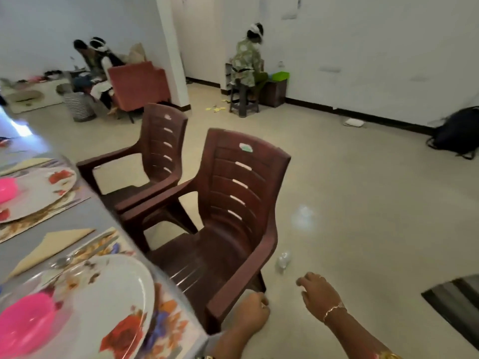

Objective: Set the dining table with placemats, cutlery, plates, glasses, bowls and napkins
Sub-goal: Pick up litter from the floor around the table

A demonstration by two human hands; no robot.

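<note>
Left hand (252, 310) hangs low just right of the near chair (233, 203), by the front end of its armrest, fingers curled in; whether they grip anything cannot be told. Right hand (320, 296), with a bracelet (334, 310) at the wrist, hovers over the floor further right of that chair, fingers loosely bent and apart, holding nothing. Left of the chair runs the grey bench (85, 216). On the bench edge next to the chair seat lies a flowered placemat (171, 330) bearing a floral plate (116, 286) with a pink bowl (26, 322) on it. A spoon (77, 256) and a folded napkin (51, 247) lie just beyond the plate. Behind the chair stands a second chair (160, 151), with another plate (39, 193) on the bench to its left.
</note>
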